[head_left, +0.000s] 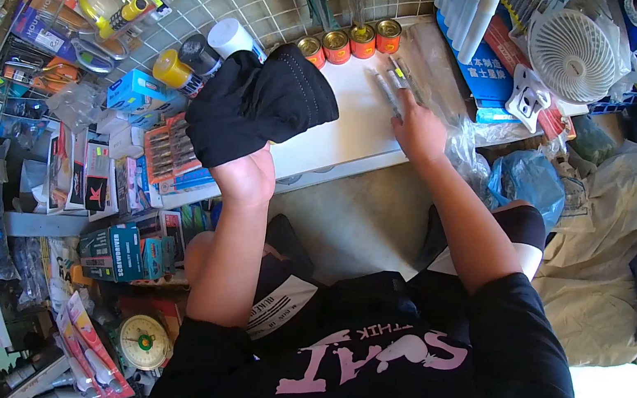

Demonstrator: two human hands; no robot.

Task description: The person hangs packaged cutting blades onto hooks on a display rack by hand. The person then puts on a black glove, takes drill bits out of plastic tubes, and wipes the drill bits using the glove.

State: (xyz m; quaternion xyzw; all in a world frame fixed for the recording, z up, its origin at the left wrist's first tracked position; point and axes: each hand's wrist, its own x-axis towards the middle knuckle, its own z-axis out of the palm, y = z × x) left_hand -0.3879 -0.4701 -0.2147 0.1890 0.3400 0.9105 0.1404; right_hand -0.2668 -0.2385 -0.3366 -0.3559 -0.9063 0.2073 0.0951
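Note:
A black cloth (pixel 263 103) is draped over my left hand (pixel 247 175), covering its fingers; only the palm's base and wrist show below it. Over the right part of the white shelf (pixel 327 146), my right hand (pixel 419 129) reaches out with its index finger extended. Its fingertips touch or hover by slim packaged items (pixel 386 90) lying on the shelf; the other fingers are partly hidden. Several small orange tins (pixel 336 48) stand in a row at the back of the shelf, just beyond both hands.
Spray cans (pixel 176 70), boxes and packaged tools crowd the left side. A white fan (pixel 572 56) stands at the upper right above blue packets. Plastic bags (pixel 527 186) lie right of my right forearm. A round scale (pixel 144 341) is at the lower left.

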